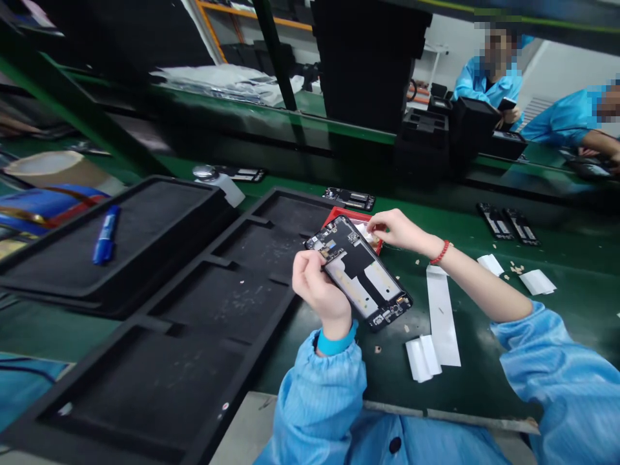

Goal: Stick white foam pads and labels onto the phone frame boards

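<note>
A head-worn camera looks down at a green belt (pixel 557 310) on an assembly line. The person's left hand (pixel 317 287) is closed around the near edge of an opened phone (pixel 361 271), holding it tilted above the belt with its inner parts facing up — boards at both ends, a pale plate in the middle. The right hand (pixel 397 229) reaches past the phone's far end, fingertips pinched together over a red tray (pixel 351 216) that lies on the belt just behind the phone; whether they hold a small part cannot be told.

Left of the hands lies a long black foam tray (pixel 194 336) with several compartments, and beyond it a second black tray (pixel 130 232) with a blue pen (pixel 105 234) on it. White strips (pixel 443 316) of backing paper lie on the belt just right of the phone, with smaller white scraps (pixel 537 281) further right. More opened phones (pixel 506 223) lie farther along the belt. Two co-workers in blue coats (pixel 489 81) work on the far side.

Judging by the pose, this looks like a pick-up step — a small piece being taken from the red tray for fitting into the phone. The next move would call for a steady left hold and a careful carry to the phone's top end.
</note>
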`<state>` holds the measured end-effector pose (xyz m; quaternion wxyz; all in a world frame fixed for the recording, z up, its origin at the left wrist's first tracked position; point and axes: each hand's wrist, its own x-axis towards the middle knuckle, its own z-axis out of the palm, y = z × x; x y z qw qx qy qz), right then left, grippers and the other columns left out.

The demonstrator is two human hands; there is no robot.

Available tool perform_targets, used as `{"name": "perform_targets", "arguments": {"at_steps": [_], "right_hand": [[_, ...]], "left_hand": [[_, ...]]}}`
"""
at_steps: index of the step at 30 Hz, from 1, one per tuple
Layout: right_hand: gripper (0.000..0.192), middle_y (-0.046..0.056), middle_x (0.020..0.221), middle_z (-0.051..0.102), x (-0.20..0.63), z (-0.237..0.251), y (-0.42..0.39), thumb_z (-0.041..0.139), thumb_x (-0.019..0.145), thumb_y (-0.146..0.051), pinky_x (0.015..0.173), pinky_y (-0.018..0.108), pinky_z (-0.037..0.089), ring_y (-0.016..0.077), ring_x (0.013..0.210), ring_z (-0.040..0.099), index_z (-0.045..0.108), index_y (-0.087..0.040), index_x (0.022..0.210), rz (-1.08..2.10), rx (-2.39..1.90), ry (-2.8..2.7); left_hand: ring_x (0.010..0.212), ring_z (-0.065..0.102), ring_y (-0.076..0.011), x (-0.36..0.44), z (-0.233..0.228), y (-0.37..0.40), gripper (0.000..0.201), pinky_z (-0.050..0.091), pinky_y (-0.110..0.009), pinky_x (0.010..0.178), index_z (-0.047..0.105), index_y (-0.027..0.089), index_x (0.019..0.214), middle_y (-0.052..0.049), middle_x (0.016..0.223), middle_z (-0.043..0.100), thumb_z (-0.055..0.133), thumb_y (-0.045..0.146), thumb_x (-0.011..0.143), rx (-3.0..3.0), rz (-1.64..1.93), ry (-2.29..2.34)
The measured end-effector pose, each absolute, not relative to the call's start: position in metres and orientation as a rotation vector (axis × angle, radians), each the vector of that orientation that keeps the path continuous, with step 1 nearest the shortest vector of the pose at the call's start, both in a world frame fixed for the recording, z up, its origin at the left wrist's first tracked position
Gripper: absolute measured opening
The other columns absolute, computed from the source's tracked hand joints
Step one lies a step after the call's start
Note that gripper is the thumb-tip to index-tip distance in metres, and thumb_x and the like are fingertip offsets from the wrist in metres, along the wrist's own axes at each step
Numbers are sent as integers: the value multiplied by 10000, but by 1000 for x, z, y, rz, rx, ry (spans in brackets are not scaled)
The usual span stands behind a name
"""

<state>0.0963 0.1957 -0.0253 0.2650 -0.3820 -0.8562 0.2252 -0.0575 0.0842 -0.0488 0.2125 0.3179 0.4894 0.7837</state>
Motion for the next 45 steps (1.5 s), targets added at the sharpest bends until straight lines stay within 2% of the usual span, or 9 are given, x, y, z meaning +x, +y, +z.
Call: {"name": "perform_targets", "arguments": {"at_steps": [3,8,12,18,23,31,37,41,45], "right_hand": [[167,30,772,759,107,-23,191,630,899,-227,771,321,538,183,746,703,756,-188,797,608,-1073,-2289],[257,92,1166,751,149,-13,175,643,889,-424,932,396,551,248,1064,711,771,-201,898,615,-1180,-2121],[444,96,906,773,188,-20,156,554,916,-574,795,388,576,233,831,733,745,-176,964,608,-1440,-1941],[630,14,436,552,237,-53,116,532,924,-658,555,306,464,144,446,551,587,-192,504,799,-1940,-1806],[413,-74,579,543,239,-75,109,656,937,-470,572,244,477,86,511,525,583,-156,679,1126,-1904,-1725],[393,29,904,686,272,-32,79,791,753,-429,677,273,482,157,760,633,593,-199,1003,1337,-1409,-1449],[212,-5,639,551,288,-5,52,648,757,-372,497,253,390,125,519,498,528,-197,765,1463,-1147,-1285],[187,-60,554,417,270,9,26,615,750,-340,506,273,404,113,465,391,480,-215,783,1553,-976,-1241],[207,-85,550,358,249,29,5,604,756,-303,492,244,361,104,463,321,410,-239,791,1540,-830,-1241]], "left_hand": [[581,333,-131,-58,-47,85,241,281,-272,523,400,224,619,33,637,342,477,230,847,840,2176,1355],[598,365,-139,-57,-48,85,234,307,-281,545,402,227,627,29,652,354,485,253,844,816,2152,1360],[616,384,-144,-57,-51,86,252,326,-282,577,403,231,639,28,657,372,500,305,860,813,2133,1364],[613,390,-140,-55,-53,87,204,318,-280,593,417,225,639,30,643,397,494,248,826,796,2093,1335],[632,411,-139,-52,-54,88,179,331,-271,620,447,214,626,31,640,409,495,222,798,821,2087,1307],[702,474,-141,-49,-55,87,142,376,-261,685,518,206,687,27,700,488,543,229,825,891,2034,1270],[669,504,-134,-33,-56,87,118,401,-248,642,570,219,869,23,768,551,574,332,902,1144,1724,1101],[742,554,-154,-22,-38,78,146,421,-264,691,625,237,1031,-1,894,620,556,266,905,1387,1552,1040],[914,610,-205,-3,-7,56,222,441,-321,876,734,225,853,-30,927,682,516,188,873,1630,1344,934]]}}
